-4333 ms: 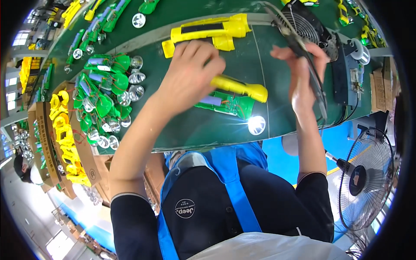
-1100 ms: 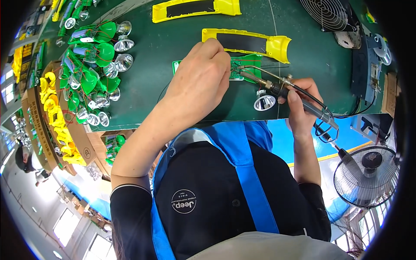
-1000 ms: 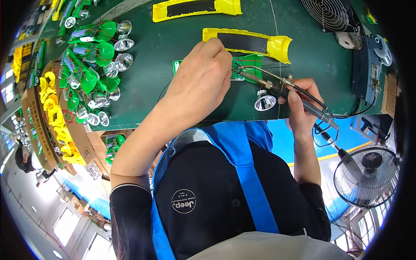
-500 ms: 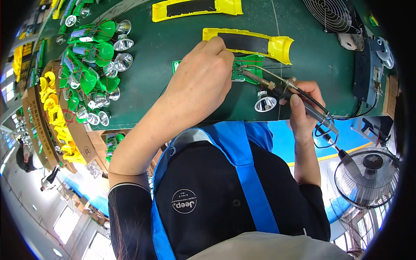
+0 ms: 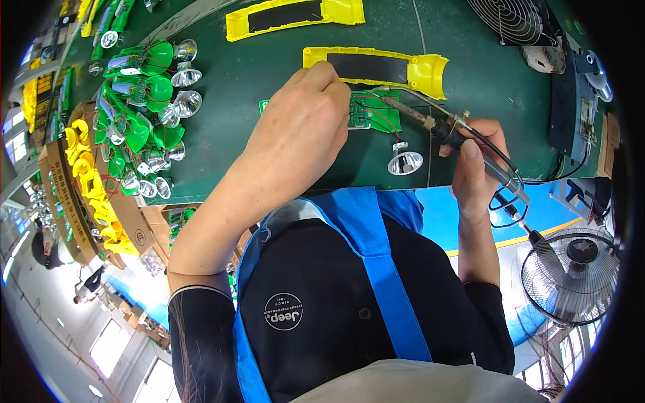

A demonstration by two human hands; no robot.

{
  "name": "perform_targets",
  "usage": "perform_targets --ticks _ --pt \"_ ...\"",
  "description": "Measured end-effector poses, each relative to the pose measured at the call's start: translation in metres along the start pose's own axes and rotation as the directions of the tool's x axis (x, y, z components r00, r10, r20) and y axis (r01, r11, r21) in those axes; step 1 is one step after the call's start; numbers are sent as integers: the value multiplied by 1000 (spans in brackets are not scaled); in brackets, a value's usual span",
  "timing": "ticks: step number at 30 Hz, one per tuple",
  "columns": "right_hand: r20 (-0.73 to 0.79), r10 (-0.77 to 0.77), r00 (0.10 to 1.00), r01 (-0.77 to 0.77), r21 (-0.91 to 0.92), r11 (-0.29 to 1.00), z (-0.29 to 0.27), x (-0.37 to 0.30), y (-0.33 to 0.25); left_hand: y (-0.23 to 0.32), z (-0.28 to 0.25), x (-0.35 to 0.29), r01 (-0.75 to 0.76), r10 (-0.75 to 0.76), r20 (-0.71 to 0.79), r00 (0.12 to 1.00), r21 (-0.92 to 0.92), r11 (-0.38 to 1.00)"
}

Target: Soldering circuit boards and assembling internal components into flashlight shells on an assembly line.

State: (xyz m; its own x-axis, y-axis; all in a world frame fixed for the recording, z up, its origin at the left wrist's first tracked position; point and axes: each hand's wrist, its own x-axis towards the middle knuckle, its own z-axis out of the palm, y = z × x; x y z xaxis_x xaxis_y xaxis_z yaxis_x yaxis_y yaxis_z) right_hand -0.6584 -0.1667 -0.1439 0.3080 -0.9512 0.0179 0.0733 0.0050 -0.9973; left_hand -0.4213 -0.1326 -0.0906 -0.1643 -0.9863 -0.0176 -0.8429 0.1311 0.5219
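My right hand (image 5: 476, 161) is wrapped round a soldering iron (image 5: 440, 129) that has a thin metal guide tube fixed alongside. The iron's tip is by the far edge of a green circuit board (image 5: 359, 119); whether it touches cannot be told. The board lies in a green plastic housing (image 5: 392, 121), with red wires leading to a silver reflector lamp (image 5: 405, 162) on the near side. My left hand (image 5: 299, 117) is closed over the housing's left part. Its fingertips are hidden beneath it, as is whatever they hold.
Just beyond my hands lies a yellow housing (image 5: 427, 75) with a dark inner strip; a similar yellow shell (image 5: 345, 11) lies farther back. Several green lamp assemblies (image 5: 144, 94) crowd the left. A grille fan (image 5: 507, 20) and a dark box-shaped device (image 5: 568, 111) stand at right.
The soldering iron's tip has shifted right and away from me, off the middle of the board toward its far edge. My left hand stays closed at the housing. The whole view has shifted slightly.
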Motion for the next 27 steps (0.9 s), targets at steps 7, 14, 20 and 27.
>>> perform_targets --ticks 7,14,20,27 --pt "6 -25 1000 24 71 997 -3 4 3 2 -1 2 3 -3 8 1000 7 1000" --pt "-61 -237 970 232 -69 970 -13 7 -4 -4 -18 2 140 -104 215 971 -160 977" --pt "-16 -347 938 342 -130 931 0 32 -6 19 28 32 -344 346 32 938 226 911" --pt "275 -585 763 641 -196 742 22 65 5 -8 1 12 -6 -84 -141 986 -542 840"
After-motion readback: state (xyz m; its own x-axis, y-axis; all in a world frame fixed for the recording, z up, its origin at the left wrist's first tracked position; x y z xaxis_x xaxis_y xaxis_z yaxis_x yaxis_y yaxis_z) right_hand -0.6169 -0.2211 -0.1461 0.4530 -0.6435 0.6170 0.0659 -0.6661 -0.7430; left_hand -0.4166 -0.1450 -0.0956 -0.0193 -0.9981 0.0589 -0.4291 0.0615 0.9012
